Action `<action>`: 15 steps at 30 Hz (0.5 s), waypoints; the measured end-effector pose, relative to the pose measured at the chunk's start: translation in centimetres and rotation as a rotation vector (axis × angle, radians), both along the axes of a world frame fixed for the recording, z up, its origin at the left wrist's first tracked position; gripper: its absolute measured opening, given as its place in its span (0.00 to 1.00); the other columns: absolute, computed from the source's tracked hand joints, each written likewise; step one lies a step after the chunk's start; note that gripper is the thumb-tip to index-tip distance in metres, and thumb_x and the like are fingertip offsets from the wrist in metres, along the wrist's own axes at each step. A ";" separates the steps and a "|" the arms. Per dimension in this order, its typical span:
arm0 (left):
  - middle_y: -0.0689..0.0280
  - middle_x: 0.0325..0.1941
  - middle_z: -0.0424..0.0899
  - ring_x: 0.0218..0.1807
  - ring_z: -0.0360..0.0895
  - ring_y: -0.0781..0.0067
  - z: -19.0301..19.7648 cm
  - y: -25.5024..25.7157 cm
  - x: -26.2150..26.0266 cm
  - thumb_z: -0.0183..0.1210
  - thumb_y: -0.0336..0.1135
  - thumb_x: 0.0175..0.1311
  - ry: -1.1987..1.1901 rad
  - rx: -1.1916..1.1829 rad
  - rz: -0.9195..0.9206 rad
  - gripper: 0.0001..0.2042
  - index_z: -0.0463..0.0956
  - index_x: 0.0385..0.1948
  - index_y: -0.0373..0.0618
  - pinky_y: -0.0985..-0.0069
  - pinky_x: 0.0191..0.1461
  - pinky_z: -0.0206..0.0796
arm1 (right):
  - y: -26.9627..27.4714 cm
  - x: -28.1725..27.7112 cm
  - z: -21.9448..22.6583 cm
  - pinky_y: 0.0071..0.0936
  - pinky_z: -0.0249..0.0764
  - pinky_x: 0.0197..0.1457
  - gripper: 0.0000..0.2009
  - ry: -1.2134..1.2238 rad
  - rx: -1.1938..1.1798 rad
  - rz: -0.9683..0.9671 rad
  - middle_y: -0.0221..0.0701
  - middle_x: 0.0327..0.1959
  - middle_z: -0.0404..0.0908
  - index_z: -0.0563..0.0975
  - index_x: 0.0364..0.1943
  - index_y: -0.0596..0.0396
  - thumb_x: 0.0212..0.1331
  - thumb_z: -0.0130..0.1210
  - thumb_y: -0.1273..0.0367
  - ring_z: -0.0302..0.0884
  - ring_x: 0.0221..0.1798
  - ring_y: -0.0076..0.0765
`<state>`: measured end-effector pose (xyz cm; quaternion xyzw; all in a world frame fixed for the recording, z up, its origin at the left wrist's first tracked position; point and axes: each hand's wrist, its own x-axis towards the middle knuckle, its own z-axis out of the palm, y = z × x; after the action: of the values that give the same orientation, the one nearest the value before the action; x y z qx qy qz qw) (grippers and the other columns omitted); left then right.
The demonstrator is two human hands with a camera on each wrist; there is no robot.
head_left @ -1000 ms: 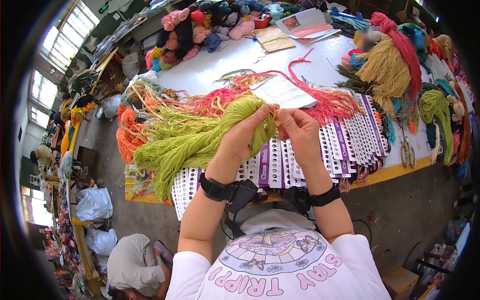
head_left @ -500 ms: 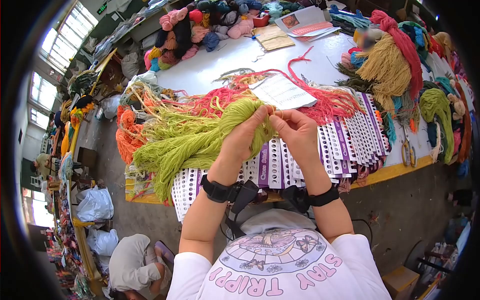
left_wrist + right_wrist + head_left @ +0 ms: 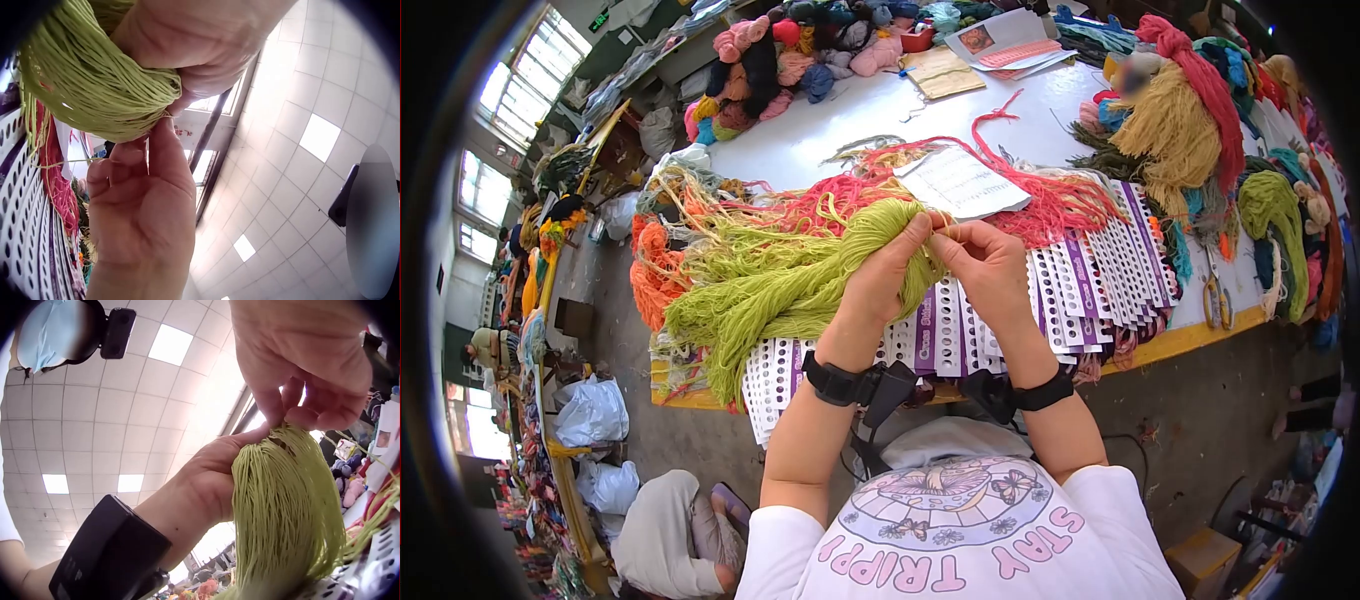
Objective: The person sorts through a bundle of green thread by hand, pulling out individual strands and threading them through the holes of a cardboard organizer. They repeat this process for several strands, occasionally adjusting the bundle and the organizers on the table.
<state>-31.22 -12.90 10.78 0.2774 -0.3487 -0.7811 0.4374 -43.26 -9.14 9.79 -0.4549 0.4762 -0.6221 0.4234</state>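
A thick skein of lime-green thread [image 3: 780, 285] lies over the pile, its looped end raised in my left hand [image 3: 882, 272]. The left thumb lies over that loop, and the thread bulges out beside the palm. My right hand [image 3: 992, 270] meets the left fingertips at the top of the loop, its thumb and curled fingers pinching thread there. In the left wrist view a single green strand [image 3: 69, 162] runs off sideways from the right fingers [image 3: 128, 156]. The right wrist view shows the gathered loop [image 3: 281, 512] hanging below both hands.
White and purple punched thread cards [image 3: 1100, 270] line the table's front edge. Red thread [image 3: 1065, 210], orange thread [image 3: 658, 270] and a paper sheet [image 3: 963, 183] surround the skein. Scissors [image 3: 1217, 300] lie at right; yarn bundles [image 3: 1170, 130] stand behind. A person [image 3: 665, 540] crouches at lower left.
My right hand has shifted slightly left, closer in against the left fingertips. The skein stays in the left hand. The crouching person has bent lower, and someone's legs now show at far right.
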 end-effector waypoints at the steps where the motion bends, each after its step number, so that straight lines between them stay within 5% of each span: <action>1: 0.62 0.34 0.76 0.36 0.75 0.73 -0.1 -0.1 0.0 0.49 0.36 0.60 0.035 0.016 -0.013 0.11 0.72 0.35 0.38 0.77 0.39 0.70 | 0.0 0.1 0.2 0.13 0.65 0.25 0.06 -0.034 0.007 -0.013 0.26 0.19 0.75 0.76 0.27 0.61 0.49 0.55 0.71 0.69 0.22 0.14; 5: 0.63 0.35 0.76 0.37 0.74 0.75 0.4 0.3 0.2 0.50 0.36 0.60 0.011 0.020 0.006 0.11 0.72 0.37 0.38 0.79 0.38 0.69 | 0.3 0.0 0.6 0.14 0.65 0.25 0.05 -0.131 0.015 0.005 0.26 0.24 0.76 0.76 0.25 0.61 0.49 0.55 0.72 0.68 0.23 0.14; 11: 0.64 0.35 0.76 0.38 0.74 0.75 0.8 0.0 1.1 0.48 0.39 0.60 -0.242 -0.120 -0.086 0.13 0.71 0.39 0.40 0.78 0.40 0.69 | 0.0 -0.3 0.0 0.15 0.66 0.29 0.06 0.264 -0.157 -0.150 0.32 0.36 0.74 0.75 0.26 0.60 0.52 0.50 0.71 0.70 0.34 0.19; 12: 0.64 0.35 0.76 0.38 0.74 0.74 1.1 -0.2 1.7 0.48 0.40 0.60 -0.275 -0.107 -0.136 0.13 0.71 0.39 0.41 0.77 0.40 0.68 | 0.1 -0.7 0.2 0.16 0.66 0.30 0.07 -0.031 -0.126 -0.086 0.33 0.36 0.74 0.75 0.27 0.60 0.52 0.49 0.71 0.70 0.35 0.21; 15: 0.62 0.36 0.75 0.40 0.73 0.71 0.6 -1.7 5.6 0.45 0.43 0.61 0.182 -0.161 -0.068 0.14 0.72 0.33 0.41 0.74 0.43 0.66 | 0.3 -4.8 0.2 0.20 0.69 0.32 0.08 -0.909 -0.101 0.184 0.35 0.36 0.75 0.75 0.30 0.59 0.54 0.45 0.69 0.71 0.38 0.27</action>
<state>-25.60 -14.62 11.38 0.1574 -0.3785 -0.7868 0.4614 -48.10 -8.82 9.95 -0.1967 0.1691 -0.7407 0.6197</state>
